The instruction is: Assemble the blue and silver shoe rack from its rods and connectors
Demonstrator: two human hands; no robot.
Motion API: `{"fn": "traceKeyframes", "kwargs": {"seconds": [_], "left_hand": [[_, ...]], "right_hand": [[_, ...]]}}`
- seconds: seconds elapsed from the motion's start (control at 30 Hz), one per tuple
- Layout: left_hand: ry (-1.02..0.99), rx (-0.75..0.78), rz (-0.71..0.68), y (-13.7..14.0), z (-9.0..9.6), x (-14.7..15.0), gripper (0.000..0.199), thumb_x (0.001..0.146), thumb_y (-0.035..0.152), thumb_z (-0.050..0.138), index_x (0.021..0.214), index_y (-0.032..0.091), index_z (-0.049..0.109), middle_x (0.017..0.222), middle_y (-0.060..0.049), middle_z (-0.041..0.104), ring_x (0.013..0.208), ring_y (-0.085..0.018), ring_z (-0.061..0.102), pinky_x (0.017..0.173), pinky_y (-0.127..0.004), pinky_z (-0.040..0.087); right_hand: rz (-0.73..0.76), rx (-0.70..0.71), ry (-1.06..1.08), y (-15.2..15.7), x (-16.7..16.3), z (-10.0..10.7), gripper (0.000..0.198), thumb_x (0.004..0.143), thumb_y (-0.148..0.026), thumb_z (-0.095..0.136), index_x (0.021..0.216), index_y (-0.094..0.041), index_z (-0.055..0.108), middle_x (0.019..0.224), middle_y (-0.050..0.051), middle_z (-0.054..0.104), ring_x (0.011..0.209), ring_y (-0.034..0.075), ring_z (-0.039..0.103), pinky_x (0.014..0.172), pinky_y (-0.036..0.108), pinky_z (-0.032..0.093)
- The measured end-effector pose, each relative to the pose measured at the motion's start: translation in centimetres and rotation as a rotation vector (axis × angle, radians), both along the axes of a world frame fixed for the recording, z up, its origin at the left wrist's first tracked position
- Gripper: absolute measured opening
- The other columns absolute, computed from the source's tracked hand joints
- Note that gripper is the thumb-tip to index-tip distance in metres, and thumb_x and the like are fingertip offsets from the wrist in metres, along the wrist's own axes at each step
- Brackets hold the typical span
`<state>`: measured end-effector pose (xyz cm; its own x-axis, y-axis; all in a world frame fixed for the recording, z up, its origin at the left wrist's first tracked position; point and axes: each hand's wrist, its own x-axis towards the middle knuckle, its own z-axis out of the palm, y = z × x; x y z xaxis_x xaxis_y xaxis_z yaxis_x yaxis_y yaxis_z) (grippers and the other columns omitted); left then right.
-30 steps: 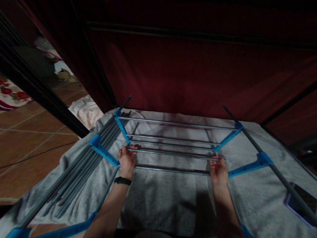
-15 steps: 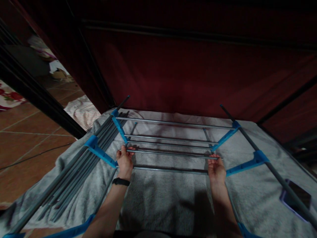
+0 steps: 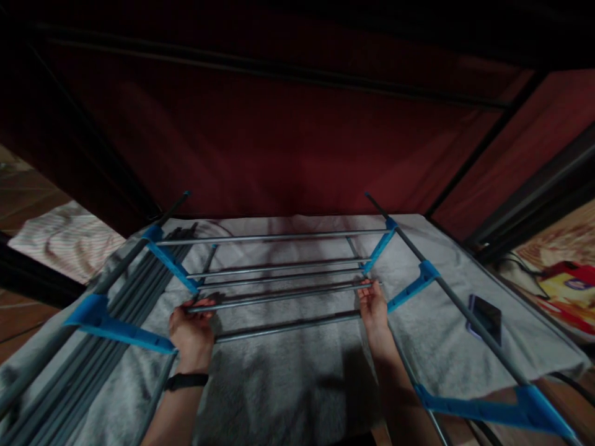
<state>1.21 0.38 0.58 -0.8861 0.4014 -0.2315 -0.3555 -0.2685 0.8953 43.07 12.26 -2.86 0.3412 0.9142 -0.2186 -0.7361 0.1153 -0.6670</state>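
The metal tube (image 3: pixel 288 297) spans the space between the frame's blue brackets (image 3: pixel 130 332), the left hand (image 3: pixel 191 331) and right hand (image 3: pixel 373 305) each with its grip curled around one end. The view has swung rightward while both hands kept hold, so the tube still seems borne by hand, not by the frame. Fingers hide how its ends meet the brackets; the tube bundle (image 3: pixel 100 365) is cut off lower left, and a side pole (image 3: pixel 469 319) crosses the phone (image 3: pixel 491 316).
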Motion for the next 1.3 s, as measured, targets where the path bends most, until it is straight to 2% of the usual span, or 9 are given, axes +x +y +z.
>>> {"fn": "traceKeyframes", "kwargs": {"seconds": [0.13, 0.33, 0.43, 0.63, 0.97, 1.17, 1.3], "left_hand": [[-0.031, 0.012, 0.003, 0.0, 0.3, 0.1, 0.007, 0.083, 0.021, 0.042, 0.081, 0.019, 0.049, 0.066, -0.001, 0.062, 0.061, -0.016, 0.065, 0.049, -0.021, 0.045], [0.059, 0.033, 0.015, -0.1, 0.1, 0.4, 0.015, 0.091, 0.025, 0.042, 0.078, 0.02, 0.048, 0.066, -0.002, 0.064, 0.063, -0.016, 0.066, 0.049, -0.022, 0.048], [0.074, 0.017, 0.014, -0.1, -0.2, 0.2, 0.017, 0.092, 0.028, 0.046, 0.077, 0.02, 0.047, 0.068, -0.002, 0.065, 0.062, -0.015, 0.065, 0.049, -0.021, 0.047], [0.112, -0.002, -0.041, -0.2, -0.4, 0.1, 0.023, 0.093, 0.035, 0.049, 0.075, 0.022, 0.043, 0.066, -0.001, 0.063, 0.063, -0.016, 0.063, 0.046, -0.021, 0.045], [0.023, -0.044, 0.063, 0.3, 0.2, 0.5, 0.012, 0.098, 0.031, 0.045, 0.089, 0.023, 0.041, 0.066, 0.003, 0.061, 0.054, -0.012, 0.06, 0.045, -0.02, 0.043], [0.035, -0.022, 0.053, 0.1, -0.4, 0.6, 0.017, 0.096, 0.036, 0.05, 0.09, 0.024, 0.039, 0.067, 0.003, 0.061, 0.059, -0.013, 0.062, 0.047, -0.02, 0.041], [0.033, 0.012, 0.029, -0.1, -0.3, 0.6, 0.019, 0.094, 0.04, 0.05, 0.089, 0.022, 0.043, 0.068, 0.0, 0.062, 0.058, -0.013, 0.062, 0.049, -0.022, 0.042]], "right_hand": [[0.031, 0.015, 0.004, 0.1, -0.1, 0.2, 0.014, 0.083, -0.032, 0.074, 0.088, -0.022, 0.066, 0.08, -0.005, 0.071, 0.072, 0.009, 0.068, 0.07, 0.021, 0.059], [0.059, 0.033, -0.003, 0.0, -0.2, 0.5, 0.012, 0.082, -0.028, 0.071, 0.093, -0.024, 0.067, 0.094, -0.003, 0.073, 0.085, 0.011, 0.07, 0.081, 0.026, 0.061], [0.046, 0.018, 0.013, 0.1, -0.3, 0.6, 0.012, 0.081, -0.026, 0.073, 0.091, -0.023, 0.067, 0.092, -0.003, 0.073, 0.083, 0.011, 0.07, 0.083, 0.026, 0.06], [0.056, 0.043, 0.034, 0.2, -0.3, 0.4, 0.014, 0.081, -0.029, 0.075, 0.089, -0.022, 0.066, 0.086, -0.003, 0.072, 0.078, 0.01, 0.069, 0.079, 0.024, 0.059], [0.055, 0.004, 0.02, 0.4, 0.4, -0.7, 0.011, 0.084, -0.031, 0.072, 0.088, -0.022, 0.066, 0.083, -0.003, 0.071, 0.076, 0.011, 0.069, 0.077, 0.025, 0.061], [0.061, -0.009, -0.025, 0.8, 0.8, -1.3, 0.016, 0.085, -0.034, 0.073, 0.09, -0.02, 0.066, 0.085, -0.001, 0.072, 0.08, 0.012, 0.07, 0.084, 0.03, 0.062], [0.059, 0.002, -0.017, 0.7, 0.9, -1.1, 0.012, 0.086, -0.03, 0.07, 0.089, -0.018, 0.066, 0.086, 0.001, 0.071, 0.081, 0.012, 0.069, 0.08, 0.028, 0.063]]}}
